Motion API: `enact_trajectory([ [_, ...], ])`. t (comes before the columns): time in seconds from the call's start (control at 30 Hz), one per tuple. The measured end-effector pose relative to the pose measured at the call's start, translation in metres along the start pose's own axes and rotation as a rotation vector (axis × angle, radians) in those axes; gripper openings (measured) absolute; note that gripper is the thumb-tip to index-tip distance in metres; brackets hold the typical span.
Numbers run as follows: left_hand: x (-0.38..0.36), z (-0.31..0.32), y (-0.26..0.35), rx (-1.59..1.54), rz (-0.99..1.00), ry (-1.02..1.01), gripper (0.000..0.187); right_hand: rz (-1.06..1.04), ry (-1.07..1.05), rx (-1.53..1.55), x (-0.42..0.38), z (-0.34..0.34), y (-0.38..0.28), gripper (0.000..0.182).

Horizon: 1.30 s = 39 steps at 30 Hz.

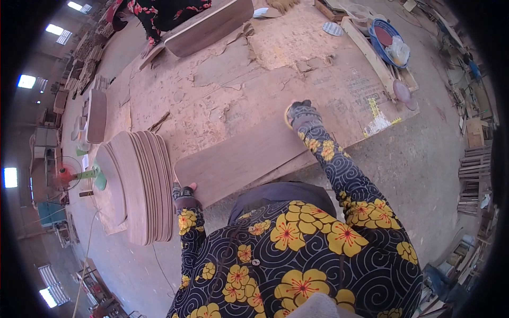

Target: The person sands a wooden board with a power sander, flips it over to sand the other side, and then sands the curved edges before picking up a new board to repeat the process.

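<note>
A flat brown wooden board (238, 159) with rounded corners lies slantwise at the near edge of the worktable. My left hand (185, 193), in a dark glove with bare fingertips, grips its near left corner, thumb on top. At the board's right end, my right hand (302, 109) is closed over a thin round pad (288, 116) with a pale tan rim. Most of that pad is hidden under the gloved fingers. Just left of my left hand stands a thick stack of curved wooden boards (151, 185).
Another person's hand (147, 50) touches wood at the far left, near a raised curved board (212, 29). A blue basket (375, 33) stands at the far right beside a wooden frame (368, 58). A fan (66, 173) is at left. Torn sheeting covers the worktable (212, 106).
</note>
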<state>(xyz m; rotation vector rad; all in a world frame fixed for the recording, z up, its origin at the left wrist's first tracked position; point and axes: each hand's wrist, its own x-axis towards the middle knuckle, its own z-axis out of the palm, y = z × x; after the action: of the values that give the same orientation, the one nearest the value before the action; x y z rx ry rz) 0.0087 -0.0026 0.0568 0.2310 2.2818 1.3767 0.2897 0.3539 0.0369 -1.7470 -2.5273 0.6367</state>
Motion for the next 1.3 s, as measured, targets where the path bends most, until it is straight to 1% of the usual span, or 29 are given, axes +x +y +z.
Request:
enact_trajectory([
  [0.03, 0.005, 0.0, -0.006, 0.005, -0.004, 0.004, 0.062, -0.001, -0.051, -0.08, 0.002, 0.009, -0.005, 0.037],
  [0.1, 0.007, -0.001, -0.007, 0.012, -0.036, 0.008, 0.062, -0.282, -0.088, -0.197, 0.007, 0.068, 0.005, 0.039],
  [0.2, -0.012, 0.006, 0.026, 0.029, -0.232, 0.018, 0.063, -0.327, -0.274, -0.153, -0.046, 0.048, -0.045, 0.04],
  [0.3, -0.015, 0.013, 0.043, 0.157, -0.345, 0.077, 0.063, -0.596, -0.259, -0.167, -0.05, 0.061, -0.051, 0.035],
  [0.33, -0.011, 0.007, 0.034, 0.105, -0.322, 0.067, 0.064, -0.615, -0.213, -0.178, -0.045, 0.07, -0.052, 0.038],
  [0.4, -0.007, 0.006, 0.009, 0.006, -0.286, 0.063, 0.066, -0.664, -0.137, -0.191, -0.013, 0.08, -0.031, 0.045],
  [0.47, 0.002, 0.011, 0.0, 0.062, -0.337, 0.062, 0.065, -0.516, -0.16, -0.227, 0.021, 0.076, -0.019, 0.047],
  [0.5, 0.003, 0.012, -0.002, 0.091, -0.359, 0.057, 0.065, -0.449, -0.135, -0.217, 0.021, 0.057, -0.019, 0.047],
  [0.53, -0.001, 0.012, -0.002, 0.066, -0.32, 0.059, 0.064, -0.379, -0.108, -0.207, 0.018, 0.029, -0.022, 0.048],
  [0.57, 0.003, 0.003, -0.011, 0.024, -0.262, 0.046, 0.063, -0.303, -0.058, -0.174, 0.006, 0.02, -0.036, 0.045],
  [0.63, -0.004, 0.008, -0.009, 0.001, -0.197, 0.063, 0.061, -0.156, -0.003, -0.087, -0.004, 0.002, -0.038, 0.04],
  [0.67, -0.002, 0.004, -0.011, 0.051, -0.232, 0.058, 0.059, -0.311, 0.036, -0.11, -0.003, 0.017, -0.033, 0.037],
  [0.73, 0.01, 0.003, -0.02, 0.14, -0.27, 0.026, 0.058, -0.604, 0.147, -0.167, 0.007, 0.074, -0.019, 0.031],
  [0.77, 0.018, -0.003, -0.032, 0.164, -0.182, -0.04, 0.059, -0.699, 0.243, -0.137, 0.003, 0.098, -0.019, 0.028],
  [0.8, 0.024, -0.007, -0.043, 0.187, -0.089, -0.11, 0.061, -0.791, 0.342, -0.116, -0.007, 0.113, -0.032, 0.026],
  [0.83, 0.019, -0.004, -0.035, 0.061, -0.177, -0.167, 0.065, -0.708, 0.086, -0.13, -0.028, 0.085, -0.078, 0.021],
  [0.87, 0.013, -0.003, -0.02, -0.062, -0.27, -0.225, 0.07, -0.762, 0.07, 0.024, -0.046, 0.087, -0.091, 0.026],
  [0.93, 0.003, 0.005, 0.01, -0.19, -0.445, -0.152, 0.062, -0.9, 0.043, 0.06, -0.053, 0.115, -0.129, 0.024],
  [0.97, -0.001, 0.006, 0.014, -0.248, -0.543, -0.112, 0.058, -0.865, -0.118, 0.011, -0.065, 0.105, -0.153, 0.027],
  [1.0, 0.012, 0.004, -0.025, -0.085, -0.33, -0.133, 0.058, -0.823, -0.282, -0.034, -0.08, 0.083, -0.17, 0.031],
  [1.03, 0.023, 0.004, -0.046, -0.014, -0.246, -0.15, 0.059, -0.772, -0.284, 0.014, -0.094, 0.061, -0.176, 0.034],
  [1.1, 0.042, 0.009, -0.062, 0.019, -0.189, -0.174, 0.06, -0.67, -0.284, 0.111, -0.11, 0.034, -0.187, 0.039],
  [1.13, 0.049, 0.009, -0.065, 0.017, -0.174, -0.191, 0.06, -0.646, -0.314, 0.01, -0.101, 0.041, -0.187, 0.039],
  [1.2, 0.062, 0.013, -0.071, 0.019, -0.139, -0.218, 0.061, -0.585, -0.375, -0.188, -0.052, 0.09, -0.16, 0.04],
  [1.23, 0.066, 0.016, -0.072, 0.012, -0.126, -0.232, 0.061, -0.608, -0.1, -0.202, -0.017, 0.146, -0.12, 0.039],
  [1.27, 0.065, 0.02, -0.071, 0.011, -0.094, -0.237, 0.062, -0.624, 0.172, -0.212, 0.006, 0.181, -0.072, 0.038],
  [1.3, 0.068, 0.021, -0.07, -0.038, -0.101, -0.247, 0.062, -0.535, 0.046, -0.317, 0.011, 0.152, -0.058, 0.037],
])
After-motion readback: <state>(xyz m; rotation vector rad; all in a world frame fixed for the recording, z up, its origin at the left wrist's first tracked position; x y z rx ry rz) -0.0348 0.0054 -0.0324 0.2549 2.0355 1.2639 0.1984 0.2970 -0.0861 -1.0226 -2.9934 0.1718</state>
